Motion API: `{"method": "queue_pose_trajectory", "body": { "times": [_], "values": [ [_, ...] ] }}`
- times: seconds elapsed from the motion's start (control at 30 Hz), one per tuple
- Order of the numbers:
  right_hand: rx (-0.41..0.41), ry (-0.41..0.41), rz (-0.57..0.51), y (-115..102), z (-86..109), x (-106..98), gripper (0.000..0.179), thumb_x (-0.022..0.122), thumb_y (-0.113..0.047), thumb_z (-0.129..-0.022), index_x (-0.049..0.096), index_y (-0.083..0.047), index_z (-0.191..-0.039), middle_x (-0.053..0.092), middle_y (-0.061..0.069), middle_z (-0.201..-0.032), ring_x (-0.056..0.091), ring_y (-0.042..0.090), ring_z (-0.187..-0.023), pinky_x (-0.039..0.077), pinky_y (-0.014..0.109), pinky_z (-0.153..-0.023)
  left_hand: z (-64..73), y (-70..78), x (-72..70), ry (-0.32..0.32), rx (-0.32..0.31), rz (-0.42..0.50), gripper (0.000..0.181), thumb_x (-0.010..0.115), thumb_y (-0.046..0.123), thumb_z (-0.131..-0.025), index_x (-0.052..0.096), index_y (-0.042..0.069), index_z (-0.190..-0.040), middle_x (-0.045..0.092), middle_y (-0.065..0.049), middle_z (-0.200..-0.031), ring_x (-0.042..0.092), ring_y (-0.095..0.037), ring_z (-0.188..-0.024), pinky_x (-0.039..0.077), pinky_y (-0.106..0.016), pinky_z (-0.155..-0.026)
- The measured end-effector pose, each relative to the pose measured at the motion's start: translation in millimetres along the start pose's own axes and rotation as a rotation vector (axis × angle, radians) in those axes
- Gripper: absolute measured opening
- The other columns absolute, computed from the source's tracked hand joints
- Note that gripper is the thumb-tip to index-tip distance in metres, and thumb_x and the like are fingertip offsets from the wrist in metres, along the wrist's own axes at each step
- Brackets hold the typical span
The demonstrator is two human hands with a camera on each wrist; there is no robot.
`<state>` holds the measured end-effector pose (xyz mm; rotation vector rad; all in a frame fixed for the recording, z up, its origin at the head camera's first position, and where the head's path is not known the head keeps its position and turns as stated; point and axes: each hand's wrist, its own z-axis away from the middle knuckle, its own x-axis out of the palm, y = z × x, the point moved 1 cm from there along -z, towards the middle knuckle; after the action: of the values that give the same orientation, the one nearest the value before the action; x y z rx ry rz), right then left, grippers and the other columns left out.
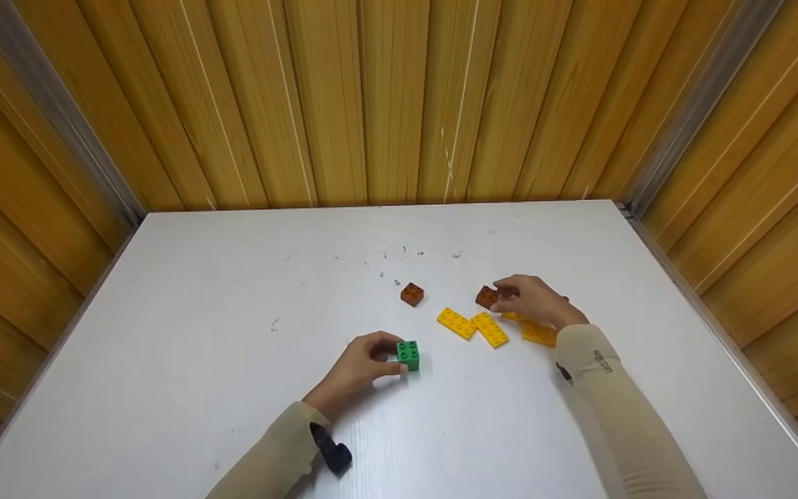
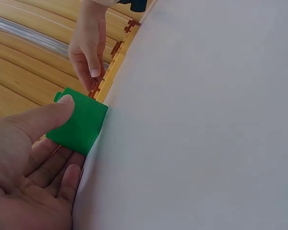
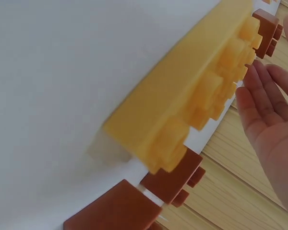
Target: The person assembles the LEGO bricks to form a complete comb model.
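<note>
My left hand pinches a green toy building brick between thumb and fingers, low at the white table. In the left wrist view the thumb lies on the flat side of the green brick. My right hand reaches over the bricks at the right, fingertips either side of a brown brick. The right wrist view shows a gap between thumb and that brown brick; its fingers are nearly straight. Another brown brick stands alone farther left.
Two yellow bricks lie between the hands, the second meeting the first. More yellow bricks are partly covered by the right hand. Further brown bricks show in the right wrist view. Wood-look panel walls enclose the table.
</note>
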<state>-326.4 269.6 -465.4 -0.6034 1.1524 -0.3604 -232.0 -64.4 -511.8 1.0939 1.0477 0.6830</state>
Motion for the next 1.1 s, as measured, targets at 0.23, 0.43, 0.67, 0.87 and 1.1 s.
{"method": "queue_pose_trajectory", "body": {
  "times": [0.23,0.43,0.67,0.87,1.1],
  "values": [
    [0.012,0.004,0.024,-2.4,-6.2,4.9,0.062,0.069,-0.034,-0.087,0.050,-0.005,-0.138,0.056,0.015,-0.133,0.052,0.028,-0.118,0.039,0.049,-0.105,1.0,-1.3,1.0,0.009,-0.007,0.003,0.040,0.078,0.021,-0.080,0.065,0.013,-0.116,0.065,-0.003,-0.115,0.057,-0.018,-0.100,0.047,-0.037,-0.096],
    [0.007,0.023,0.024,-2.6,-8.7,8.2,0.059,0.070,-0.034,-0.086,0.053,-0.005,-0.135,0.056,0.016,-0.133,0.051,0.030,-0.120,0.038,0.051,-0.107,1.4,-0.7,1.4,0.004,0.000,0.007,0.040,0.078,0.019,-0.080,0.065,0.011,-0.117,0.065,-0.004,-0.115,0.059,-0.017,-0.098,0.049,-0.035,-0.095],
    [0.015,0.051,0.042,-4.0,-8.5,9.0,0.056,0.070,-0.031,-0.087,0.054,-0.004,-0.134,0.053,0.017,-0.136,0.047,0.033,-0.126,0.035,0.051,-0.109,-0.9,1.3,3.2,0.002,-0.015,-0.007,0.039,0.078,0.020,-0.080,0.066,0.014,-0.117,0.066,-0.003,-0.115,0.058,-0.016,-0.096,0.050,-0.033,-0.091],
    [0.017,0.051,0.026,-7.2,-8.5,8.0,0.054,0.069,-0.030,-0.088,0.054,-0.005,-0.134,0.054,0.016,-0.134,0.048,0.032,-0.123,0.035,0.051,-0.110,-0.2,4.1,2.2,0.012,-0.020,-0.001,0.040,0.078,0.019,-0.080,0.066,0.013,-0.119,0.066,-0.004,-0.116,0.059,-0.016,-0.097,0.050,-0.034,-0.091],
    [-0.005,0.044,0.042,-7.1,-10.2,10.1,0.052,0.068,-0.028,-0.089,0.054,-0.007,-0.135,0.052,0.016,-0.137,0.046,0.033,-0.125,0.035,0.051,-0.110,-0.7,0.3,2.5,0.020,0.010,0.024,0.041,0.077,0.014,-0.080,0.066,0.007,-0.119,0.068,-0.007,-0.113,0.062,-0.015,-0.098,0.051,-0.033,-0.090]
  ]
}}
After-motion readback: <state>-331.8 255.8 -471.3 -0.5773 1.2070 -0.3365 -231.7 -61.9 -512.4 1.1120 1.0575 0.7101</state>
